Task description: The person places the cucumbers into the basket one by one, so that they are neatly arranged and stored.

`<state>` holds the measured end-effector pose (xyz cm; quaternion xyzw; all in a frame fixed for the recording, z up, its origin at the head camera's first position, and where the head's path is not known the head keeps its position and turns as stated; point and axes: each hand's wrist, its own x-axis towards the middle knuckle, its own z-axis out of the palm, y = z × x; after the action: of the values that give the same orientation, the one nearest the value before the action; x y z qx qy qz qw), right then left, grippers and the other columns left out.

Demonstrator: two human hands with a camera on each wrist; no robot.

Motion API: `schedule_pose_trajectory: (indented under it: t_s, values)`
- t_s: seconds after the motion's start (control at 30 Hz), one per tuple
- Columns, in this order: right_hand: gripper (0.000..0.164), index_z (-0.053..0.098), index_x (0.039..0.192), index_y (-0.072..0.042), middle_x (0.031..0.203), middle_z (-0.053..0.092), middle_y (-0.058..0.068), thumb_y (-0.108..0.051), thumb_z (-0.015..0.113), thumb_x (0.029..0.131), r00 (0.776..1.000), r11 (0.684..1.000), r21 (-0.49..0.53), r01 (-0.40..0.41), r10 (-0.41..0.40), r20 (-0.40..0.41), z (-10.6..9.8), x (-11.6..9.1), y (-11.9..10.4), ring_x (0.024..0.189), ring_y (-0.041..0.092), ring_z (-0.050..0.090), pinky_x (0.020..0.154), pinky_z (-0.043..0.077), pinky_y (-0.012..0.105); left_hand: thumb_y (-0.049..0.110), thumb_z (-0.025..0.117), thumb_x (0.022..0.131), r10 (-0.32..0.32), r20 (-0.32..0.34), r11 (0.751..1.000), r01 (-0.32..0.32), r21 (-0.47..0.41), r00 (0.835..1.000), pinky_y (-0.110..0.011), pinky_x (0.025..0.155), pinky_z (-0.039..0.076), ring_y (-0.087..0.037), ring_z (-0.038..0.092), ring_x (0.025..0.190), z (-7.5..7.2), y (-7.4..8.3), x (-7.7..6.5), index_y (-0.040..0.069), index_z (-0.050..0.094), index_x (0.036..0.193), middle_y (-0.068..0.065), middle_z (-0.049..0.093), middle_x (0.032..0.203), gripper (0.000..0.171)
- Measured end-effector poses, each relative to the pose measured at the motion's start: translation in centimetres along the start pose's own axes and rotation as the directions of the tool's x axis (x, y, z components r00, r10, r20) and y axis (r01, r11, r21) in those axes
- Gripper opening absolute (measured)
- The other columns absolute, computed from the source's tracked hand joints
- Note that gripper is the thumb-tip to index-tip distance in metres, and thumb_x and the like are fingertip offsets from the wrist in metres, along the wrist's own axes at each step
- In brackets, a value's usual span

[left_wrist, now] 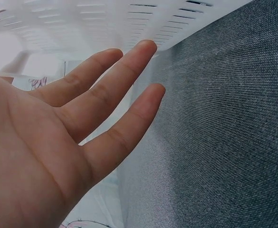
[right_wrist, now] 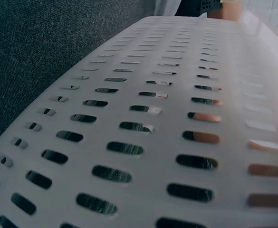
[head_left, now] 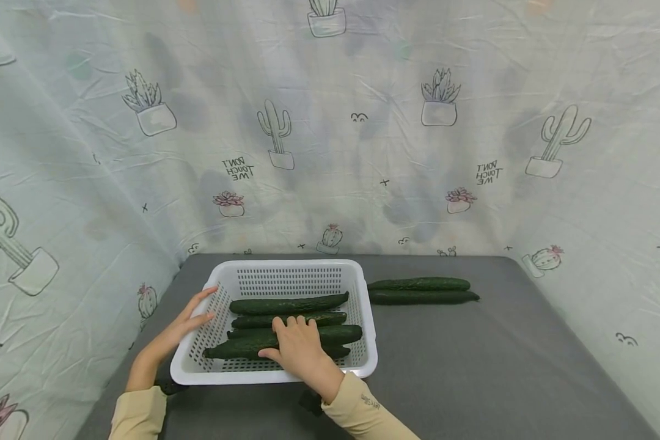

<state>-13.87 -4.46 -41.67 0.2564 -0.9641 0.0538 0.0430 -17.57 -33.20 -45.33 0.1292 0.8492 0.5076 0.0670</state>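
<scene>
A white perforated basket (head_left: pixel 275 377) holds several dark green cucumbers (head_left: pixel 288 304) lying lengthwise. My right hand (head_left: pixel 302 351) reaches over the basket's front rim and grips a cucumber (head_left: pixel 341 334) in the front group, thumb on the near side and fingers over the top. The palm side is hidden; in the right wrist view the basket wall (right_wrist: pixel 148 118) blocks the hand, with bits of green and skin showing through its slots. At the basket's left side, my left hand (head_left: pixel 178 330) touches the rim with spread fingers. The left wrist view shows those fingers (left_wrist: pixel 112 97) extended beside the wall.
Two more cucumbers (head_left: pixel 423 297) lie side by side on the grey tabletop (head_left: pixel 473 366), right of the basket. A pale curtain (head_left: pixel 330 134) printed with cactus drawings hangs behind the table and along both sides.
</scene>
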Motion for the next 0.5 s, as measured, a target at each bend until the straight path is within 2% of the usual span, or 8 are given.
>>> schedule_pose_trajectory:
  t_s: [0.3,0.5]
  values:
    - [0.038,0.050,0.093,-0.021,0.081,0.053,-0.002,-0.053,0.064,0.077,0.998,0.985,0.169,-0.033,0.024,0.053,0.15,-0.04,0.14,0.070,0.016,0.044,0.061,0.031,0.029,0.023,0.042,0.098,-0.013,-0.004,1.000,0.013,0.008,1.000,-0.076,0.090,0.015,-0.050,-0.002,0.135,-0.04,0.26,-0.04,0.015,0.010,0.149,-0.020,-0.004,0.152,0.061]
    - [0.036,0.050,0.092,-0.021,0.081,0.052,-0.002,-0.048,0.069,0.075,0.999,0.990,0.137,-0.029,0.023,0.042,0.22,-0.11,0.17,0.067,0.015,0.039,0.059,0.027,0.029,0.021,0.042,0.098,-0.006,-0.007,1.000,0.006,0.004,1.000,-0.075,0.090,0.016,-0.050,-0.001,0.135,0.08,0.48,-0.10,0.014,0.010,0.149,-0.021,-0.004,0.152,0.061]
